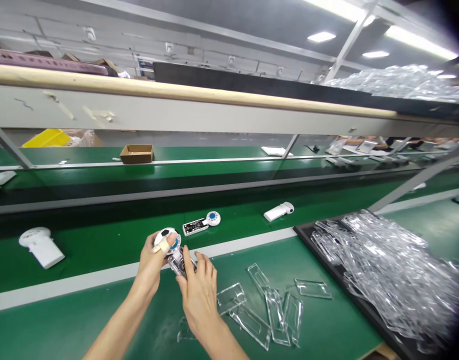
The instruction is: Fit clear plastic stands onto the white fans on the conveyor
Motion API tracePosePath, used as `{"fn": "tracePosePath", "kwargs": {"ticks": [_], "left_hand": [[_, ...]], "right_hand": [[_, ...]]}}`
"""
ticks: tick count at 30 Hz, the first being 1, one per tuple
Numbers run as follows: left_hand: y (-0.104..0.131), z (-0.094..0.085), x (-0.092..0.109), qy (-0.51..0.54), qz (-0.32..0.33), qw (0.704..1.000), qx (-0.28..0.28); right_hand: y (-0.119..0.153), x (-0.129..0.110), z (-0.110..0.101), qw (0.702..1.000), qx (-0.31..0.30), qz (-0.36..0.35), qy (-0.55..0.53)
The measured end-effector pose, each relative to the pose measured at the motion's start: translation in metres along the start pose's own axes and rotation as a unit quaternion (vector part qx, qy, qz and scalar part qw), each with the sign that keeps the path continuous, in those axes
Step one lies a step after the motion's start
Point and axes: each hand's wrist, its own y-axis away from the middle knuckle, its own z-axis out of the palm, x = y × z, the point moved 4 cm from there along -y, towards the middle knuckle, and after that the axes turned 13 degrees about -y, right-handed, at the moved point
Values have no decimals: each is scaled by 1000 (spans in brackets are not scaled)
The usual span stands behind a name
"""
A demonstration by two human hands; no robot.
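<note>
My left hand [150, 265], a pale wrap on its thumb, is closed around the round head of a white handheld fan [165, 233] with black patches and a blue centre. My right hand [201, 287] grips the fan's handle, its fingers against a clear plastic cover [175, 265] there. How far the cover is seated is hidden by the fingers. Just beyond, on the green belt, lies another fan [195, 227] with its dark inner face showing. Several loose clear covers [250, 322] lie on the bench right of my right hand.
A black tray [315, 260] at right holds a heap of clear covers [390, 270]. White fans lie on the belt at left [44, 250] and right [278, 212]. A cardboard box [137, 154] stands farther back. A shelf beam [214, 112] crosses above, with slanting metal posts.
</note>
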Motion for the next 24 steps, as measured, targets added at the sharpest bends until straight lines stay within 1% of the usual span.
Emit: {"fn": "tracePosePath", "kwargs": {"ticks": [3, 6, 7, 9, 10, 11, 12, 14, 15, 16, 17, 18, 19, 20, 22, 23, 24], "left_hand": [[3, 5, 3, -20, 38, 999, 23], [8, 12, 3, -28, 57, 998, 25], [11, 13, 2, -26, 59, 998, 27], [16, 14, -4, -7, 64, 998, 25], [18, 15, -8, 11, 66, 998, 10], [21, 17, -13, 31, 66, 997, -23], [23, 20, -19, 48, 57, 994, -75], [27, 26, -32, 65, 11, 980, -186], [29, 28, -38, 64, -21, 973, -222], [30, 29, -43, 58, -52, 969, -235], [31, 27, -46, 52, -76, 970, -224], [32, 25, -47, 46, -87, 976, -195], [34, 23, -47, 41, -85, 983, -159], [37, 20, -45, 34, -70, 989, -128], [44, 16, -39, 11, -15, 997, -78], [48, 15, -36, -6, 19, 998, -59], [51, 14, -34, -27, 53, 997, -45]], "right_hand": [[3, 8, -1, 999, -41, 31, -10], [2, 18, -4, 992, -94, 66, -45], [2, 21, -5, 991, -103, 62, -64], [1, 25, -9, 990, -94, 34, -103], [1, 26, -11, 990, -80, 15, -116], [1, 26, -14, 991, -63, -3, -121], [1, 25, -16, 991, -50, -19, -119], [3, 21, -17, 994, -41, -37, -93], [4, 18, -18, 996, -43, -37, -74], [7, 14, -18, 997, -48, -32, -56], [9, 10, -19, 997, -51, -25, -42], [12, 6, -21, 998, -49, -20, -36], [16, 2, -24, 998, -44, -21, -42], [18, -2, -27, 997, -39, -29, -60], [21, -6, -32, 990, -17, -44, -135], [20, -5, -35, 981, 10, -33, -191], [18, -1, -37, 965, 50, 0, -258]]}}
